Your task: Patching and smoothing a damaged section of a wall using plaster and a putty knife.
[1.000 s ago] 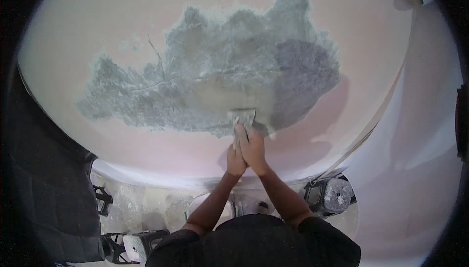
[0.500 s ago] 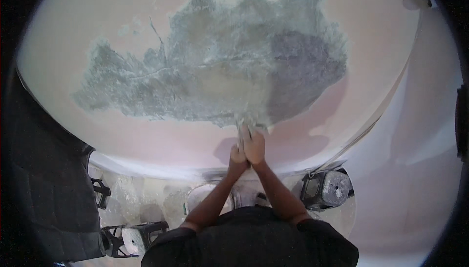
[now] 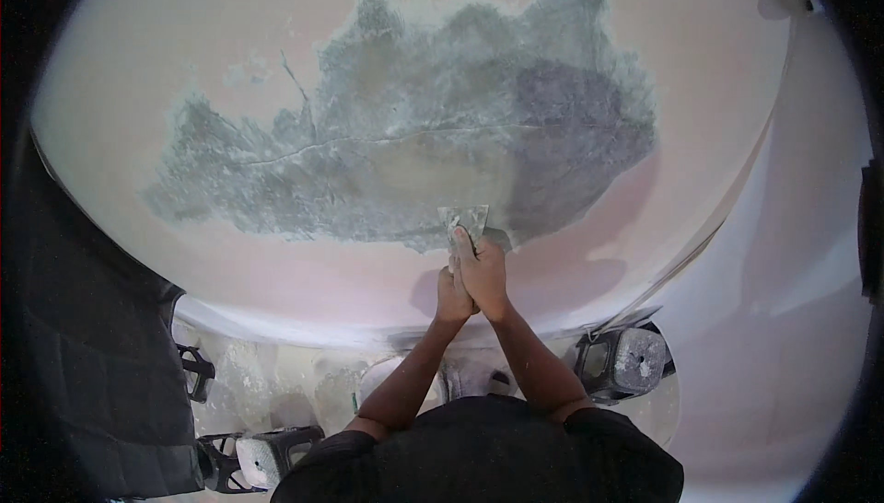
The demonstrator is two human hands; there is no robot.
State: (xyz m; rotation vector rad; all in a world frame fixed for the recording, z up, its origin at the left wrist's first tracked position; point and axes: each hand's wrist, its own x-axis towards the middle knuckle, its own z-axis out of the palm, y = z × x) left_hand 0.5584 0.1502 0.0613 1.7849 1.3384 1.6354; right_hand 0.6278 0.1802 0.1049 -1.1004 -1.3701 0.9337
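Grey scraper (image 3: 473, 216) (blotchy) in both hands (image 3: 486, 275) (image 3: 452, 298).

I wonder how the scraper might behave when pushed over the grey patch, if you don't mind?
The scraper should stay fairly stiff, since its blade looks flat and straight-edged. It is probably light, being small beside the right hand. Pale residue on it may cause drag.

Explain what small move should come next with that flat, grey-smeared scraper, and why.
Perhaps slide the scraper slightly upward: the bare right hand grips it, the bare left hand sits close beside, and its broad edge points up the jagged, rough grey patch.
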